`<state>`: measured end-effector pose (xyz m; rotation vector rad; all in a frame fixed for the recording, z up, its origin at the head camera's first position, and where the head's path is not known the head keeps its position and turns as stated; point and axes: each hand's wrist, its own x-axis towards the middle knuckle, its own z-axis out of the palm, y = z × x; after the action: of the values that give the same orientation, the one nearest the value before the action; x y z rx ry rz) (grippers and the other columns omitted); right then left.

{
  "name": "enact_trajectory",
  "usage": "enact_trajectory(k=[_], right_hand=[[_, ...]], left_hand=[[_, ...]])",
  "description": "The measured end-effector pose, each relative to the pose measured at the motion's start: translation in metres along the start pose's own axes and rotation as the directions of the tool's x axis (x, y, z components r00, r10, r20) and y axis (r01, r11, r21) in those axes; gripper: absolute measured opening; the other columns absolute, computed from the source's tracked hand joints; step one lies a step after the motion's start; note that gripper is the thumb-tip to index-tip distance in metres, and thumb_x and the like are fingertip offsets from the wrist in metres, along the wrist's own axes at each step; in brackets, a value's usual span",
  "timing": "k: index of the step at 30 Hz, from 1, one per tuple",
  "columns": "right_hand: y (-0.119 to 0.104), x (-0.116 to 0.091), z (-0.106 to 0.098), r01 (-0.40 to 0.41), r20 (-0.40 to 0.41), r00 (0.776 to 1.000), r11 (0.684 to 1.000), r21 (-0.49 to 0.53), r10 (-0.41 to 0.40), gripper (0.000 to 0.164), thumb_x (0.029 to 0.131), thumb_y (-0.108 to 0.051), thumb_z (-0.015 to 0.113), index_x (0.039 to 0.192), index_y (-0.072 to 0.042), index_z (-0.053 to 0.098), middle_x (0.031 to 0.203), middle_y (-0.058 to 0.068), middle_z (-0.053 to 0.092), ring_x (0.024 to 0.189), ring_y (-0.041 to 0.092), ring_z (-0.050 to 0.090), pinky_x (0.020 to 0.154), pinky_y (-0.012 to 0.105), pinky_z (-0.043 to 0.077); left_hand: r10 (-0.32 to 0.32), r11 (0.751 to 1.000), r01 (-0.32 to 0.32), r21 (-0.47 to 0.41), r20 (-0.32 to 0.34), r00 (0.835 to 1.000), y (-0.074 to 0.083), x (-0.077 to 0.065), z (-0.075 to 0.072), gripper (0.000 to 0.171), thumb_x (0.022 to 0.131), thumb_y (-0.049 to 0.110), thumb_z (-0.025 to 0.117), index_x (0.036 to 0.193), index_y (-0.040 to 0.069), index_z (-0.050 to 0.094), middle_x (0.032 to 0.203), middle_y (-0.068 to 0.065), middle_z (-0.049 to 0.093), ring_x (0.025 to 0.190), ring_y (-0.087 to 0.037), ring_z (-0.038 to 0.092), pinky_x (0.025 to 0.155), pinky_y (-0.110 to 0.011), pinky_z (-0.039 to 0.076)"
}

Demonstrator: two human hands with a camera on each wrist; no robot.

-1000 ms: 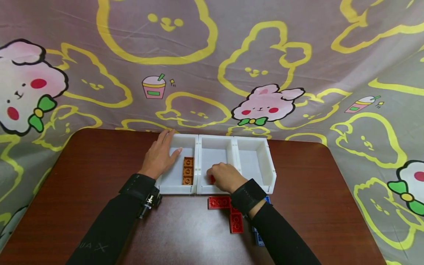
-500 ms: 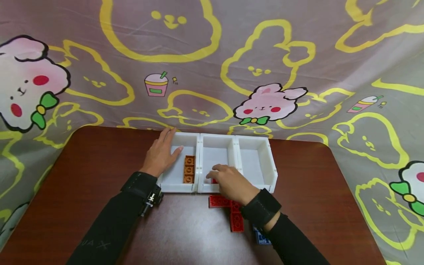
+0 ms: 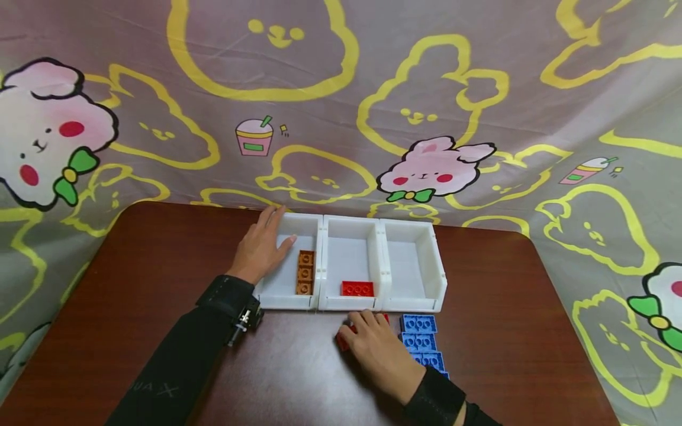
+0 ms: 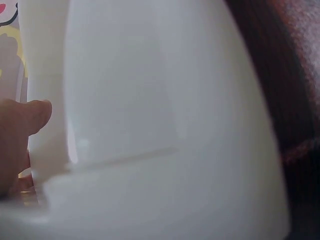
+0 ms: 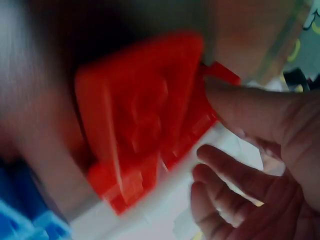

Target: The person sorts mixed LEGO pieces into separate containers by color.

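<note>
My left hand (image 3: 259, 245) rests at the left rim of a white three-compartment tray (image 3: 322, 245), fingers stretched toward its far corner and thumb over the left compartment. In the left wrist view, the thumb (image 4: 37, 116) shows beside the white wall. My right hand (image 3: 373, 349) is in front of the tray, over red toy bricks (image 3: 345, 337) that it partly covers. In the right wrist view, thumb and fingers are spread apart, the thumb tip overlapping a blurred red brick (image 5: 142, 112). Another red brick (image 3: 357, 289) lies in the middle compartment, near its front wall.
Orange-brown bricks (image 3: 305, 273) stand in a column in the left compartment. Several blue bricks (image 3: 418, 342) lie on the brown table (image 3: 495, 331), right of my right hand. A patterned cloth (image 3: 319, 118) hangs directly behind the tray.
My right hand has left the middle compartment, where a red brick now lies uncovered, and moved toward me onto the red bricks on the table. The left hand stays at the tray.
</note>
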<state>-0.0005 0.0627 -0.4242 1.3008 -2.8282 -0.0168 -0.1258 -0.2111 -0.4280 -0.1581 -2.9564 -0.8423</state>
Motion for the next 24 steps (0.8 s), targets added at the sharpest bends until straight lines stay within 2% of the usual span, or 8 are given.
enact_trajectory(k=[5, 9, 11, 13, 15, 18, 21, 24], right_hand=[[-0.003, 0.005, -0.004, 0.065, -0.008, 0.998, 0.993, 0.099, -0.064, 0.026, 0.088, -0.016, 0.078, 0.111, -0.012, 0.066, 0.101, 0.002, 0.07, 0.095, 0.017, 0.066, 0.082, 0.035, 0.051], [0.011, 0.023, -0.028, 0.069, -0.176, 0.984, 0.963, 0.259, -0.023, 0.042, 0.082, -0.012, 0.085, 0.115, -0.004, 0.059, 0.099, 0.008, 0.072, 0.091, 0.02, 0.071, 0.083, 0.037, 0.058], [0.025, 0.038, -0.041, 0.054, -0.262, 0.965, 0.956, 0.289, 0.025, 0.047, 0.08, -0.009, 0.086, 0.118, -0.002, 0.06, 0.098, 0.01, 0.072, 0.088, 0.022, 0.071, 0.08, 0.037, 0.059], [0.04, 0.057, -0.048, 0.026, -0.295, 0.954, 0.961, 0.274, 0.058, 0.048, 0.078, -0.008, 0.088, 0.119, 0.0, 0.063, 0.097, 0.012, 0.071, 0.086, 0.023, 0.07, 0.078, 0.037, 0.06], [0.052, 0.074, -0.048, -0.007, -0.27, 0.96, 0.977, 0.213, 0.066, 0.041, 0.079, -0.008, 0.087, 0.115, -0.003, 0.069, 0.093, 0.011, 0.07, 0.082, 0.023, 0.069, 0.076, 0.037, 0.06], [0.066, 0.092, -0.037, -0.019, -0.176, 0.984, 0.994, 0.105, 0.037, 0.027, 0.082, -0.01, 0.085, 0.106, -0.007, 0.074, 0.086, 0.01, 0.069, 0.078, 0.023, 0.068, 0.073, 0.04, 0.058], [0.072, 0.1, -0.024, -0.001, -0.097, 0.995, 0.999, 0.041, 0.005, 0.018, 0.082, -0.013, 0.085, 0.097, -0.01, 0.076, 0.08, 0.008, 0.068, 0.075, 0.024, 0.069, 0.07, 0.044, 0.055], [0.076, 0.102, -0.015, -0.001, -0.05, 0.999, 1.0, 0.018, 0.002, 0.015, 0.082, -0.017, 0.085, 0.093, -0.012, 0.075, 0.078, 0.007, 0.067, 0.076, 0.024, 0.069, 0.073, 0.047, 0.054]], left_hand=[[-0.007, 1.0, 0.007, -0.002, 0.003, 1.0, -0.001, 0.0, 0.0, 0.074, 0.102, 0.031, 0.062, 0.16, 0.007, 0.024, 0.163, -0.019, 0.022, 0.135, -0.05, 0.041, 0.104, -0.063, 0.04], [-0.01, 1.0, 0.01, 0.0, 0.015, 1.0, 0.0, 0.0, -0.001, 0.074, 0.102, 0.032, 0.061, 0.16, 0.007, 0.023, 0.163, -0.019, 0.021, 0.135, -0.049, 0.041, 0.104, -0.062, 0.04], [-0.008, 1.0, 0.008, -0.007, 0.011, 1.0, -0.001, 0.0, -0.001, 0.074, 0.102, 0.031, 0.061, 0.16, 0.007, 0.024, 0.163, -0.019, 0.021, 0.135, -0.049, 0.041, 0.104, -0.062, 0.04], [-0.011, 1.0, 0.011, -0.014, 0.006, 1.0, -0.002, -0.001, -0.002, 0.073, 0.102, 0.031, 0.062, 0.16, 0.007, 0.024, 0.163, -0.019, 0.021, 0.135, -0.049, 0.041, 0.104, -0.062, 0.039], [-0.017, 1.0, 0.017, -0.023, 0.008, 1.0, -0.002, -0.002, -0.002, 0.073, 0.102, 0.03, 0.062, 0.16, 0.007, 0.024, 0.163, -0.019, 0.021, 0.135, -0.05, 0.04, 0.104, -0.063, 0.039], [-0.018, 0.999, 0.019, -0.026, 0.015, 1.0, -0.003, -0.003, 0.0, 0.073, 0.102, 0.03, 0.061, 0.16, 0.007, 0.023, 0.163, -0.019, 0.021, 0.136, -0.051, 0.04, 0.102, -0.065, 0.04], [-0.007, 1.0, 0.007, -0.024, 0.011, 1.0, -0.002, -0.003, 0.001, 0.073, 0.102, 0.031, 0.061, 0.161, 0.008, 0.023, 0.163, -0.019, 0.021, 0.135, -0.051, 0.04, 0.1, -0.065, 0.042], [0.003, 1.0, -0.003, -0.022, -0.006, 1.0, 0.0, -0.002, 0.001, 0.073, 0.102, 0.031, 0.061, 0.16, 0.008, 0.024, 0.163, -0.019, 0.021, 0.134, -0.05, 0.042, 0.099, -0.064, 0.043]])
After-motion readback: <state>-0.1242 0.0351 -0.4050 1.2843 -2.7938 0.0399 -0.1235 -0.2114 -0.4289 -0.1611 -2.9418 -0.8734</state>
